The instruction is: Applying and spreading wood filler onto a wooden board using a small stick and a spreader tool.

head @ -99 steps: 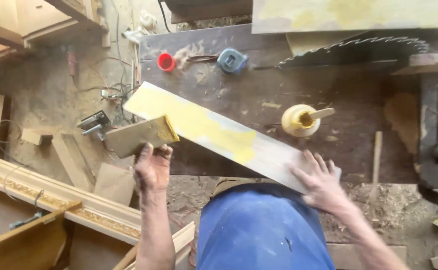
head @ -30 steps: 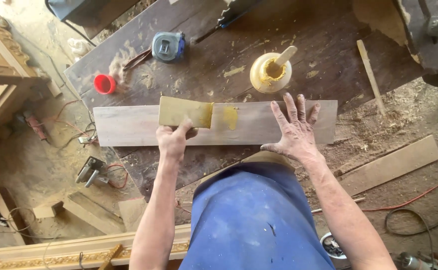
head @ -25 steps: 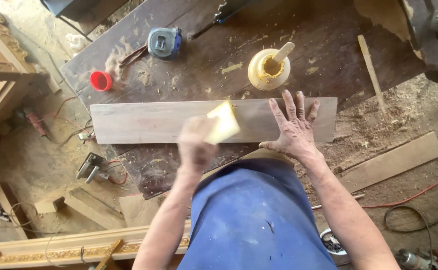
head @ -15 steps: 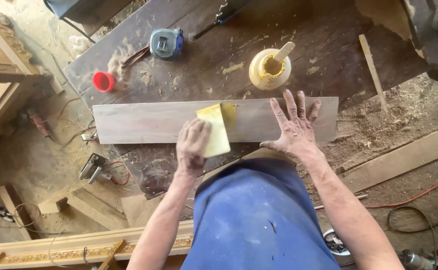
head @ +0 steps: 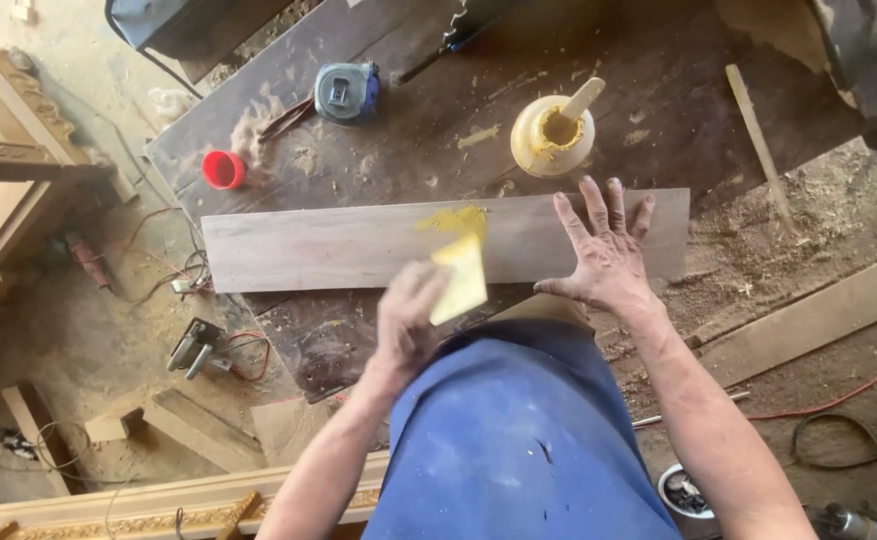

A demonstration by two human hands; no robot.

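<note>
- The dark wooden table point(head: 398, 140), dusted with sawdust, fills the upper half of the view and carries everything below.
- A long grey board point(head: 338, 245) lies flat along the table's near edge, running from 9 o'clock to 3 o'clock in front of the person.
- The right hand point(head: 606, 255) lies flat on the board's right end, fingers spread wide, holding nothing and pinning the board down.
- The left hand point(head: 408, 315), blurred, is closed around a small flat wooden scraper point(head: 458, 280) smeared yellow; the scraper's upper edge sits at the board's near edge.
- A pot of yellow paste point(head: 552, 135) with a stick in it stands just beyond the board, at 12 o'clock from the right hand.
- A tape measure point(head: 346, 92) lies at 11 o'clock on the table, well apart from the board.
- A red cap point(head: 223, 170) sits at 10 o'clock near the table's left edge.
- One yellow smear point(head: 455, 217) marks the board's far edge near its middle. Judging by that, the spreading has barely begun: nearly the whole face is still bare.
</note>
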